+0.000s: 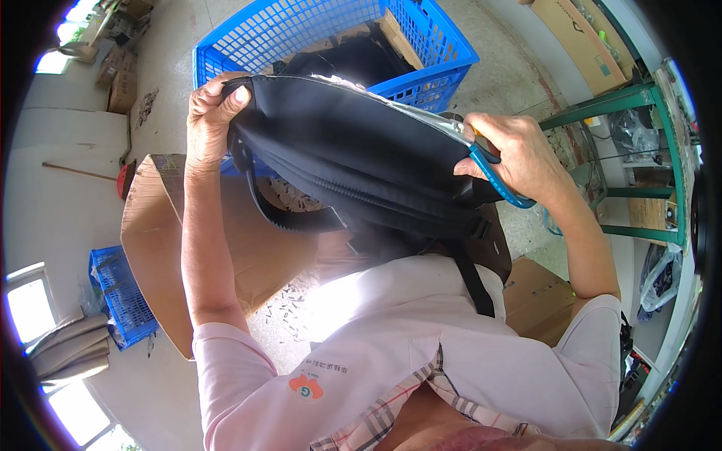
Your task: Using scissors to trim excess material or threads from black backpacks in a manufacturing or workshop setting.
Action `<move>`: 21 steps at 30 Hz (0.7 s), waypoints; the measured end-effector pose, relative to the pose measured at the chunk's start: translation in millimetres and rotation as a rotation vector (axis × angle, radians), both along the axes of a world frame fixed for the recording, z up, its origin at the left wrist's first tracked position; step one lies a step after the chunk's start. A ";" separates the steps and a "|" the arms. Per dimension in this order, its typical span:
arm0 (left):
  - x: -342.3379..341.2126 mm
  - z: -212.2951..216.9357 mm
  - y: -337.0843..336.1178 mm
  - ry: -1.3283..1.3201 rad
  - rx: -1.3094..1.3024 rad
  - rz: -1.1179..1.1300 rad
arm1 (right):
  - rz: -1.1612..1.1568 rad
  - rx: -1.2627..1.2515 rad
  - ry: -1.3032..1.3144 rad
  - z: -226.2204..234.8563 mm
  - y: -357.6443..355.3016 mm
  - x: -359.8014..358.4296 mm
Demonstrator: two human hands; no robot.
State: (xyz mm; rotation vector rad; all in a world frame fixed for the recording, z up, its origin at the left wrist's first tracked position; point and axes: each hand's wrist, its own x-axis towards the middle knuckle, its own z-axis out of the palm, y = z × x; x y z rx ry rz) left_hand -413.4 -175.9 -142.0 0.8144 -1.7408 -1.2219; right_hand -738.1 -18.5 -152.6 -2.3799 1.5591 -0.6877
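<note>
Our pale pink, short-sleeved cloth shirt [481, 338], with its checked collar [391, 417], fills the lower part of the view. Beyond it we have a black fabric bag [338, 120] with long curved seams, a loose strap and a pale strip along its upper edge, raised between our two hands. It overlaps the near side of a blue plastic lattice crate [444, 75], in which black fabric [350, 60] lies. To the left we see an open brown cardboard box [158, 248]; to the right, a green-framed rack [673, 128]. Another blue lattice crate [128, 297], seen smaller, sits at the far left. Our left grip [210, 113] is closed on the bag's left end, thumb on top. Our right grip [519, 146] is curled around a blue-handled tool [496, 179] at the bag's right end; we cannot tell whether it also clasps the fabric
</note>
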 end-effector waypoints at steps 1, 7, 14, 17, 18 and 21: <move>0.7 0.8 0.6 0.000 -0.003 0.004 | -0.003 -0.021 -0.011 -2.9 1.2 1.2; 1.4 3.3 2.0 -0.019 0.027 -0.019 | -0.020 -0.029 -0.054 2.5 -1.5 6.2; 0.0 7.0 4.8 -0.071 -0.039 -0.026 | 0.009 -0.032 -0.021 10.1 -10.9 14.9; 0.2 7.5 6.7 -0.070 -0.045 -0.013 | 0.051 -0.063 -0.048 1.2 -11.2 12.4; 1.1 8.2 7.5 -0.067 -0.036 -0.006 | 0.056 -0.068 -0.047 0.4 -10.5 12.3; 1.6 6.7 6.3 -0.075 -0.048 -0.030 | 0.041 -0.112 -0.039 1.0 -8.6 15.8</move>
